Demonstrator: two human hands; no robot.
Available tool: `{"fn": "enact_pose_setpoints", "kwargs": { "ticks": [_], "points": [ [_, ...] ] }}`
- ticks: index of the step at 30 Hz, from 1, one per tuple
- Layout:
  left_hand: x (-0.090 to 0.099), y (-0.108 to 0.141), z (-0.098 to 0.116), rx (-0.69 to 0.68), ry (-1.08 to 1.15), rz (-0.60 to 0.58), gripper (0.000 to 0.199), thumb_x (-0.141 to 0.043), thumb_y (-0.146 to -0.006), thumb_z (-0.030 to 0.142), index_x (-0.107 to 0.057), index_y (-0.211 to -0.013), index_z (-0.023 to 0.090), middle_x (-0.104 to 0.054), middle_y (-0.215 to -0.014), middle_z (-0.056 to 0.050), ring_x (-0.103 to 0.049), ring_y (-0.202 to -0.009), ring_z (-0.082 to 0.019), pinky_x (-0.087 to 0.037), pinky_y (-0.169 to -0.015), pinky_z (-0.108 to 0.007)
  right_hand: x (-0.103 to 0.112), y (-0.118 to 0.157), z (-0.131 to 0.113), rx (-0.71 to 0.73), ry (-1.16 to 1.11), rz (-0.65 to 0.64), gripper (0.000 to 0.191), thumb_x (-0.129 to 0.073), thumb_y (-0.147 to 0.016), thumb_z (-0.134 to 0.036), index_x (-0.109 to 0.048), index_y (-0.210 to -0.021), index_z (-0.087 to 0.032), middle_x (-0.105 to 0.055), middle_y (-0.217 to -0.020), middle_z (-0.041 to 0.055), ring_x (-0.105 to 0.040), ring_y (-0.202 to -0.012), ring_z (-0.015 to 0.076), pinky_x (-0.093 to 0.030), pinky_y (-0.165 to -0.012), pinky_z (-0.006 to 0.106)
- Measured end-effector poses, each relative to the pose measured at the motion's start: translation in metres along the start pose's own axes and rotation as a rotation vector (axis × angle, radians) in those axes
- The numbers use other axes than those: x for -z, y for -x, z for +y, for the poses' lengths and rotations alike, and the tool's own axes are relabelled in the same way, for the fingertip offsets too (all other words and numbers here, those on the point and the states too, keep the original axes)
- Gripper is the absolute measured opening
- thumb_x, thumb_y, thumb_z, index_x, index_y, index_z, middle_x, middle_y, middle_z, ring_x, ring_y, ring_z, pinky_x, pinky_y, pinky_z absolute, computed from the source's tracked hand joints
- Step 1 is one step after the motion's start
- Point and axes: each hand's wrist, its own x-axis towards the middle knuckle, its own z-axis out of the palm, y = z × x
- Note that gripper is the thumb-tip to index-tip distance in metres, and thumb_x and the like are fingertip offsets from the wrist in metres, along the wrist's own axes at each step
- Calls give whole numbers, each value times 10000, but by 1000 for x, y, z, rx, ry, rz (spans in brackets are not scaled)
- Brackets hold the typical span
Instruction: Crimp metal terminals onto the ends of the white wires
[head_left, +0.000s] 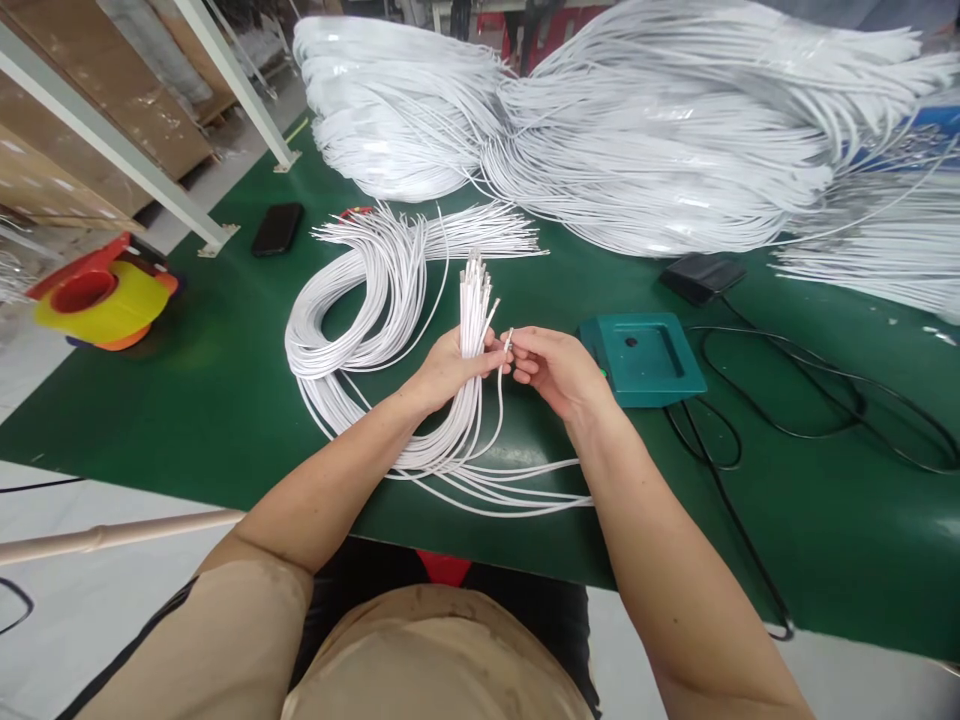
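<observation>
Left hand (446, 368) closed round a white cable bundle (472, 310), just below its ends; ends point to 12. Thumb laid across the front, tip toward 3. Forearm comes in from 7, elbow bent.

Right hand (551, 362) just beside it at 3, fingertips pinching the tip of a single white cable (501, 400), other fingers curled. Tip looks metallic, too small for detail. Forearm comes in from 5, wrist bent in toward the left hand. Both hands sit above the green surface (225, 390).

Outward from the hands:
- Bundle runs down to 6 and curves round into a cable coil (311, 335) at 9 to 10. A few loose strands lie at 5, passing behind the right forearm.
- 3: teal device (645, 385) with a shallow recess on top, near the right wrist. Black cord (712, 470) beside it trails toward 4.
- 2: black box (701, 277), and farther out a blue tray (911, 140) partly behind cables.
- 11 and 1: two big cable heaps, left one (397, 110) and right one (660, 170), touching.
- 10: black phone (277, 229) lying flat; cardboard boxes (97, 90) well beyond.
- 9: yellow-and-red tape dispenser (105, 305) near the surface edge.
</observation>
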Motion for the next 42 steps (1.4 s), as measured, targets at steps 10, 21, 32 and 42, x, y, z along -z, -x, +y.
{"fn": "enact_pose_setpoints", "kwargs": {
  "ticks": [10, 21, 32, 42],
  "points": [
    [-4, 1, 0, -55, 24, -152, 391, -821, -695, 311, -504, -860, 152, -654, -804, -11, -667, -730, -133, -515, -739, -295, 4, 1, -1, -63, 19, -32, 410, -823, -644, -515, -636, -632, -151, -297, -456, -89, -337, -438, 61, -262, -411, 200],
    [4, -1, -4, -92, 35, -125, 405, -810, -713, 324, -514, -935, 159, -672, -845, -24, -666, -751, -127, -476, -656, -236, 6, 4, -6, -118, -83, -104, 331, -846, -653, -428, -692, -735, -146, -456, -562, -60, -388, -500, 56, -364, -476, 199],
    [5, -2, -3, 0, 153, -144, 558, -802, -729, 238, -585, -1241, 193, -651, -879, -2, -663, -742, -99, -510, -662, -208, 1, 4, 4, 391, 771, 213, 140, -597, -825, -231, -674, -727, -169, -668, -729, 28, -578, -651, 138, -461, -642, 280],
    [5, -6, -2, 121, 124, -48, 448, -784, -695, 128, -618, -1111, 148, -626, -776, 32, -647, -638, -71, -556, -850, -327, 19, 7, -4, 773, 1809, 181, 186, -500, -915, -179, -676, -959, -137, -705, -951, 118, -579, -927, 268, -385, -884, 394]
  ]
}}
